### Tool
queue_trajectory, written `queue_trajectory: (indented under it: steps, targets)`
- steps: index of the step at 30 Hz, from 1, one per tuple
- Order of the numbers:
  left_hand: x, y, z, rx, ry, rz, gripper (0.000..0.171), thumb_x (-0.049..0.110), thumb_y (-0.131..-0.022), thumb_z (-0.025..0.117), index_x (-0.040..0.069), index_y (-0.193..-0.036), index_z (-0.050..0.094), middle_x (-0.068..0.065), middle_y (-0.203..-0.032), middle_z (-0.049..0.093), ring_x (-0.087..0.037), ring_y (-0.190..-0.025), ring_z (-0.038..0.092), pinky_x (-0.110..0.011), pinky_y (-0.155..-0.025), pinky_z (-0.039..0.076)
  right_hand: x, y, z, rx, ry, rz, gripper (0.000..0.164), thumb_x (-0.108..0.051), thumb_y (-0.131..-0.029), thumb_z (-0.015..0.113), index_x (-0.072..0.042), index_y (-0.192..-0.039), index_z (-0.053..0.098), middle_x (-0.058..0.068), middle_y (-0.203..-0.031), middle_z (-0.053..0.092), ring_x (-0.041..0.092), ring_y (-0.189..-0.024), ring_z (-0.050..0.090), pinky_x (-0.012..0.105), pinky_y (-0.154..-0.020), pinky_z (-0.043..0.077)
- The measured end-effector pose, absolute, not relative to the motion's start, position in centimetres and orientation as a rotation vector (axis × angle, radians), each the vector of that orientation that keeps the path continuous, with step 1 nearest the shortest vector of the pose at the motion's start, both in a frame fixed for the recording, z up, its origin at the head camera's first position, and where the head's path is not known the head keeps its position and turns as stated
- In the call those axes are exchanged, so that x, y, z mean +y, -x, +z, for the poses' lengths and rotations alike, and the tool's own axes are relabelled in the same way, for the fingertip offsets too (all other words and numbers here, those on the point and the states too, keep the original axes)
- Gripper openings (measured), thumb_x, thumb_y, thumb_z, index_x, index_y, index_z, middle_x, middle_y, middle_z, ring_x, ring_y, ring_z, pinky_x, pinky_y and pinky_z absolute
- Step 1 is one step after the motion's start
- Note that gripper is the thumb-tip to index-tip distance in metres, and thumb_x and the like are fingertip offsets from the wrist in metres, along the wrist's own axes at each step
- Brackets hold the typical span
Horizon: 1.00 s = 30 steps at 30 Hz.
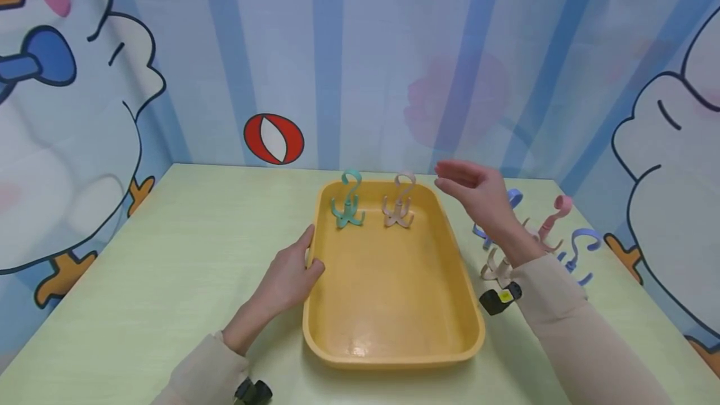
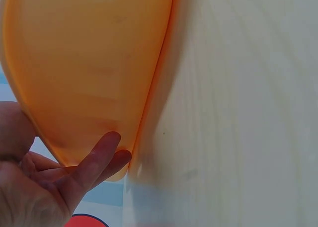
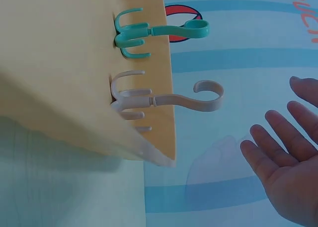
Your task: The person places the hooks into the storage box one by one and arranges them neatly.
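Note:
A yellow tray (image 1: 394,292) stands on the table. My left hand (image 1: 289,274) holds its left side, thumb over the rim and fingers against the outer wall; the left wrist view shows the fingertips (image 2: 110,142) on that wall. Inside, at the tray's far end, stand a green multi-prong hook (image 1: 349,205) and a pale pink one (image 1: 398,208), curled tops upward. Past the tray's far right corner, my right hand (image 1: 478,195) hovers with nothing in it; its fingers are extended and apart in the right wrist view (image 3: 288,157).
Right of the tray, partly behind my right arm, are several more hooks: a pink one (image 1: 554,220), a blue one (image 1: 579,255), another blue one (image 1: 514,197) and a beige one (image 1: 495,269). A patterned curtain (image 1: 371,67) rises behind the table (image 1: 169,280).

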State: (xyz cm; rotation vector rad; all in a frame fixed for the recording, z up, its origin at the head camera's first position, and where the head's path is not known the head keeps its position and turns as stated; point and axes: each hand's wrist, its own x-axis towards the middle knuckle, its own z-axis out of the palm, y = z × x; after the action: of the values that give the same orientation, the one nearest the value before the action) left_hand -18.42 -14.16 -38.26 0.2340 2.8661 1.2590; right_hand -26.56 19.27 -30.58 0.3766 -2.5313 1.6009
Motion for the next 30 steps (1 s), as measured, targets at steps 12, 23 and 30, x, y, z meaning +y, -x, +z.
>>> queue_trajectory:
  steps: [12, 23, 30]
  targets:
    - [-14.2, 18.4, -38.2, 2.871, -0.23, 1.242, 0.077, 0.012, -0.096, 0.05, -0.003, -0.166, 0.023, -0.026, -0.14, 0.063, -0.014, -0.058, 0.056, -0.028, -0.056, 0.048, 21.1, 24.3, -29.9, -2.597, -0.467, 1.448, 0.049, -0.035, -0.102, 0.07, -0.014, -0.146, 0.064, 0.013, -0.142, 0.069, 0.0, -0.115, 0.069, 0.012, -0.092, 0.054]
    - [-14.3, 18.5, -38.3, 2.873, -0.247, 1.249, 0.077, 0.011, -0.095, 0.049, -0.005, -0.166, 0.022, -0.028, -0.145, 0.061, -0.014, -0.059, 0.056, -0.029, -0.057, 0.049, 23.4, 23.5, -29.7, -2.54, -0.423, 1.423, 0.046, -0.034, -0.101, 0.072, -0.009, -0.14, 0.069, -0.016, -0.117, 0.077, -0.009, -0.104, 0.07, 0.012, -0.087, 0.056]
    - [-14.3, 18.5, -38.4, 2.866, -0.241, 1.255, 0.077, 0.011, -0.095, 0.049, -0.005, -0.166, 0.023, -0.027, -0.155, 0.053, -0.015, -0.065, 0.059, -0.029, -0.058, 0.05, 25.5, 22.8, -29.6, -2.559, -0.393, 1.369, 0.047, -0.037, -0.102, 0.069, -0.012, -0.142, 0.067, -0.026, -0.115, 0.073, -0.01, -0.107, 0.068, 0.009, -0.092, 0.05]
